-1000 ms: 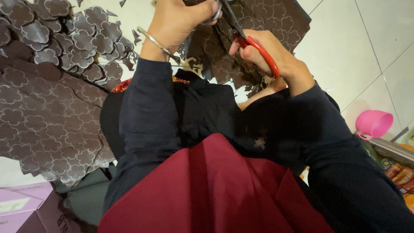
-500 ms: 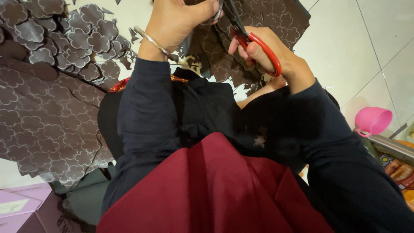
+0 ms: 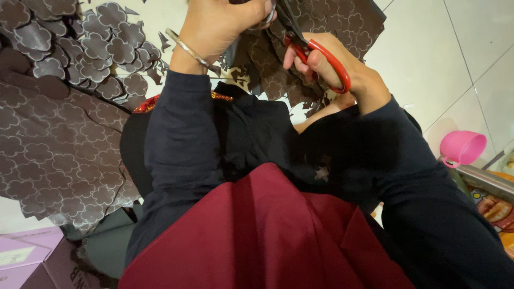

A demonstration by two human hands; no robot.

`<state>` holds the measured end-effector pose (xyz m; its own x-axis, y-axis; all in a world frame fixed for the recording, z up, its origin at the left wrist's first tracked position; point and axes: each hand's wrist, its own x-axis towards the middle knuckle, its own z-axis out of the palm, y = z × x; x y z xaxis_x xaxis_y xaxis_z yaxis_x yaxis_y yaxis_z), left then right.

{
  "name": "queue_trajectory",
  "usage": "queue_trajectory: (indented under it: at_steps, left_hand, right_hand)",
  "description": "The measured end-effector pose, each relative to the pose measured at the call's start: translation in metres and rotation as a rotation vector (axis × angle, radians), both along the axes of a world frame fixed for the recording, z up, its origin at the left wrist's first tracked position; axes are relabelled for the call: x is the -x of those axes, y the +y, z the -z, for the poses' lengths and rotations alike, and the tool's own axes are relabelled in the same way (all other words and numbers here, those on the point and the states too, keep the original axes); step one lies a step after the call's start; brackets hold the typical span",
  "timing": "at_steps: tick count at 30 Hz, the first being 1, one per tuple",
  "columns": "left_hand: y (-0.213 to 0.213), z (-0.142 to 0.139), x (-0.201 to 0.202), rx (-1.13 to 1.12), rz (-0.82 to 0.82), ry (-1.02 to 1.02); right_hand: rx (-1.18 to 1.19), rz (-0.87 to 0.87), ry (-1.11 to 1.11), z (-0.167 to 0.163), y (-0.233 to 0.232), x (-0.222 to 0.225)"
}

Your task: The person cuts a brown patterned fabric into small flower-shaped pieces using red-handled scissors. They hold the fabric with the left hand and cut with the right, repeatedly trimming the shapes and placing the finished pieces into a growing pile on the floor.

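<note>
My left hand (image 3: 222, 24), with a metal bangle at the wrist, pinches a dark brown sheet (image 3: 332, 21) printed with flower outlines at the top of the view. My right hand (image 3: 334, 67) grips red-handled scissors (image 3: 316, 51), whose dark blades point up into that sheet beside my left fingers. Both arms wear dark sleeves; a maroon cloth (image 3: 267, 235) covers my lap.
A pile of cut-out brown flower shapes (image 3: 80, 48) lies at the upper left above a large uncut patterned sheet (image 3: 48, 155). Small scraps litter the white tiled floor (image 3: 460, 64). A pink plastic cup (image 3: 461, 147) and a tray stand at right, a purple box (image 3: 21, 257) at lower left.
Both hands have shifted slightly up and right in the view with the sheet and scissors; the scissor handles look a little more closed than before.
</note>
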<state>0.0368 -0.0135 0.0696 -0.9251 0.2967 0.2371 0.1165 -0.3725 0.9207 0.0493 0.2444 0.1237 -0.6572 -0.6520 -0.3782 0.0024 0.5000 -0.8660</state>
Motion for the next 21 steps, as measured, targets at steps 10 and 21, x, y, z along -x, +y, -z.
queue_trajectory:
  at_steps: [10,21]
  left_hand:
    - [-0.0032,-0.0035,0.0008,0.052,0.001,0.087]
    - [-0.0034,-0.0040,-0.0029,0.019,0.018,0.044]
  right_hand:
    - [0.024,0.010,0.019,0.0046,0.0000,0.0005]
    - [0.062,0.031,-0.037,0.0013,-0.0013,-0.0010]
